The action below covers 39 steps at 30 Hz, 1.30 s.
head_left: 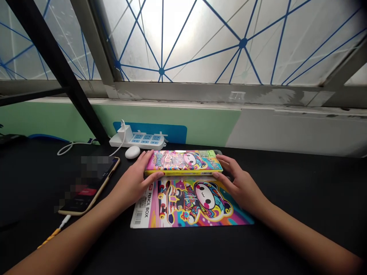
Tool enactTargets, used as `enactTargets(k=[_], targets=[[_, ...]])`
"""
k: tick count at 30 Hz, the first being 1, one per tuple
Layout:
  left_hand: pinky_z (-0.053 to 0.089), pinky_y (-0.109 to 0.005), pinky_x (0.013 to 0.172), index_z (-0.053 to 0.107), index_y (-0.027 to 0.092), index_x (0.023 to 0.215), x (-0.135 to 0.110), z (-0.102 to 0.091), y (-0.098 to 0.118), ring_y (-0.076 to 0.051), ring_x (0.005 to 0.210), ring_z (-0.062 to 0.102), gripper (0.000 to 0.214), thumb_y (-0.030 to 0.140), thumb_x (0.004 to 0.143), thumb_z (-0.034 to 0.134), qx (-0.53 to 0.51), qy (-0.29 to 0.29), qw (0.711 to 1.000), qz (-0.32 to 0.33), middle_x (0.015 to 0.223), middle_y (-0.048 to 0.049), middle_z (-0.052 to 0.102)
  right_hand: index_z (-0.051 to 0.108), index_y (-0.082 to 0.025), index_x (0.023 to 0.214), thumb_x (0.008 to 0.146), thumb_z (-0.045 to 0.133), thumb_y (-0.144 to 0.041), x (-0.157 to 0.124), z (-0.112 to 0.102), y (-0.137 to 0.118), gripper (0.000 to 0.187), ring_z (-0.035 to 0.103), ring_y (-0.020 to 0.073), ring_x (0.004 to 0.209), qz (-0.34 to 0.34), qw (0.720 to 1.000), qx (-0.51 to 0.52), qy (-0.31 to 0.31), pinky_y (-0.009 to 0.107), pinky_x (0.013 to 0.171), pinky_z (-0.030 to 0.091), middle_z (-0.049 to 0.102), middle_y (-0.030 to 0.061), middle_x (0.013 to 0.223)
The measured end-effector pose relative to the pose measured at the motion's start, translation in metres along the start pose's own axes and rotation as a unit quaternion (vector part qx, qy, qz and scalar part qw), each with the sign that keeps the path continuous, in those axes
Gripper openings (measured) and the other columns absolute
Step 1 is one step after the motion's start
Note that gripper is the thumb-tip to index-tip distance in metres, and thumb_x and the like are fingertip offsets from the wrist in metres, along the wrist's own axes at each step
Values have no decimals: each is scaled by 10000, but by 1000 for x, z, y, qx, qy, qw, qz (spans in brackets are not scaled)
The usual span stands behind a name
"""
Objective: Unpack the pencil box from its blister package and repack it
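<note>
Starting at the far left of the black counter (301,183), a phone (88,187) lies face up with its screen lit, and a cable (54,233) with an orange-and-yellow sleeve runs from its near end toward me. Behind the phone, against the wall, sits a white power strip (143,140) with a white charger (125,133) plugged into its left end. A small white earbud case (132,152) rests just in front of the strip.

My left hand (134,183) comes next. Its fingers (147,156) curl over the left end of the pencil box (183,162), and the thumb presses along the yellow near edge, so that end is gripped. The pencil box sits at the middle of the counter, lengthwise from left to right. Its colourful cartoon lid faces up and is closed, so I cannot tell what is inside.

Just in front of the box, touching its near edge, a flat printed card (189,206) lies on the counter. It shows the same cartoon figure and the words PENCIL BOX down its left side, and my left palm overlaps its left corner.

My right hand (241,185) holds the right end of the box, with the fingers spread and their tips against it, and the heel of the hand over the card's right edge.
</note>
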<state>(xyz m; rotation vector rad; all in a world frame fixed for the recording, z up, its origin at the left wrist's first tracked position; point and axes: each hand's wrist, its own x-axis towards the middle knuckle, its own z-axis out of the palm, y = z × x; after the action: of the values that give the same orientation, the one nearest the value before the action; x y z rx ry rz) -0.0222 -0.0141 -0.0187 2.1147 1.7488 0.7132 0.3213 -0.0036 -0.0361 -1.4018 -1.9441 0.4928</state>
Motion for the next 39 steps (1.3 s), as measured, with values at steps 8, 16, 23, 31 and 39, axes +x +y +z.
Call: enactTargets(k=[8, 16, 23, 31, 39], targets=[[322, -549, 1234, 298, 147, 1637, 3, 0, -4, -352, 1561, 300, 791, 643, 1030, 403, 37, -28, 998, 30, 1685, -162, 321, 521, -227, 1412, 1019, 480, -554, -2, 4, 11, 513, 488, 355, 1447, -45, 996, -70, -14, 612, 1111, 478, 521, 188, 1568], [308, -604, 1219, 385, 137, 1599, 2, -1, -2, -388, 1589, 186, 822, 700, 1001, 412, 118, -55, 990, 56, 1715, -188, 211, 539, -204, 1361, 1040, 489, -449, -2, 1, 4, 407, 384, 390, 1507, -137, 977, -160, -11, 664, 1090, 445, 456, 231, 1602], [354, -615, 1182, 401, 196, 1572, -6, 6, 10, -401, 1574, 233, 707, 526, 985, 615, 189, 27, 964, 185, 1671, -170, 360, 591, -201, 1259, 980, 617, -248, -23, 0, -25, 283, 440, 321, 1478, -381, 908, -172, 17, 537, 1132, 416, 595, 185, 1486], [402, -550, 1157, 407, 146, 1563, -2, 20, 27, -359, 1520, 381, 584, 396, 1048, 526, 249, 29, 942, 224, 1640, -191, 411, 412, -188, 1594, 965, 524, -689, -35, 7, -50, 812, 230, 381, 1570, -258, 904, -155, -304, 606, 1211, 332, 277, 139, 1704], [447, -531, 1106, 419, 185, 1573, 4, 14, 21, -343, 1464, 474, 573, 79, 1011, 381, 324, -19, 925, 199, 1639, -157, 426, 268, -213, 1655, 842, 541, -844, -37, 0, -60, 1065, 178, 433, 1573, -186, 897, -122, -382, 649, 1251, 185, 190, 129, 1730]])
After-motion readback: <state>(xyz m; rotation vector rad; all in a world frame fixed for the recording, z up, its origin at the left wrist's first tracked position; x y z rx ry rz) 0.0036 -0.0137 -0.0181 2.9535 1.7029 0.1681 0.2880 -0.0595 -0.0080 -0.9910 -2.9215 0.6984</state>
